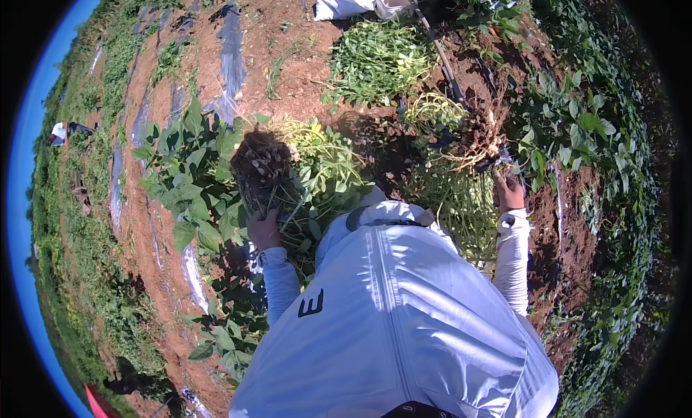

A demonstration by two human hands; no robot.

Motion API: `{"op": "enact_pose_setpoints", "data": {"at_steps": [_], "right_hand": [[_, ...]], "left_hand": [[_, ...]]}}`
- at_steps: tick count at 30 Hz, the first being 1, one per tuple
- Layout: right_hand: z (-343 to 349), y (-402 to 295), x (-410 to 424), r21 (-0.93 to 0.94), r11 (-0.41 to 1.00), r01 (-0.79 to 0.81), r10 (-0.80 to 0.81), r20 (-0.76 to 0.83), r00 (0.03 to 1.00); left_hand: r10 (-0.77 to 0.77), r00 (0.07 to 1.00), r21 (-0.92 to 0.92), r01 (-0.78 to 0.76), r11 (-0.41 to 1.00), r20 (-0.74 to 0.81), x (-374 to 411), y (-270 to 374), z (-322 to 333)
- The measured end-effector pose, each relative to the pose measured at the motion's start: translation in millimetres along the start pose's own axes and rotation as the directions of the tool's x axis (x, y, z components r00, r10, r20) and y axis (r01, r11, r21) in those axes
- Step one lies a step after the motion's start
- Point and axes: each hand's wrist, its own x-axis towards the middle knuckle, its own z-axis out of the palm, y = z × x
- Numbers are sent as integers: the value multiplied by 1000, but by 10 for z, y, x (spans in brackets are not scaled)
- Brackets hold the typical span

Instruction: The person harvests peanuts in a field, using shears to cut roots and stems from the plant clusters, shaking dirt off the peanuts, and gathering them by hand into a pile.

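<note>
My left hand (264,229) is closed around the stems of an uprooted peanut plant. Its root clump (261,158), dark with soil and dotted with pale pods, points away from me. On the other side, my right hand (508,192) grips a second uprooted plant just below its tangled roots and pods (486,134). The leafy stems (465,207) of that plant hang down toward my body. A scrap of dark plastic film (494,161) is caught close to my right fingers. Between the hands, yellow-green peanut foliage (330,158) lies in front of me.
Ahead lies a pile of pulled green plants (381,61). Beyond it are a white sack (346,2) and a pale bucket (392,2). A long wooden handle (440,56) slants across the soil. Broad-leaved plants (200,175) and strips of plastic mulch (231,56) line the left; a person (62,131) is far off.
</note>
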Motion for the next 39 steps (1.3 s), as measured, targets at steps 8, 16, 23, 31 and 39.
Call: {"op": "enact_pose_setpoints", "data": {"at_steps": [8,16,23,31,39], "right_hand": [[387,-503,375,-74,996,46,-58,-170,984],[429,-859,1051,-30,998,-49,38,-290,956],[824,-441,2657,-10,991,-135,122,-366,923],[1348,-542,3837,85,954,-287,297,-387,873],[1346,-525,4490,-5,971,-238,219,-377,900]], "left_hand": [[50,993,-11,-49,999,111,1411,575,409],[48,980,15,-52,999,191,2110,1119,914],[161,975,81,-175,981,153,3155,1469,1335],[224,970,81,-232,969,93,4529,2370,1598],[353,934,86,-357,930,59,6140,3171,1428]]}}
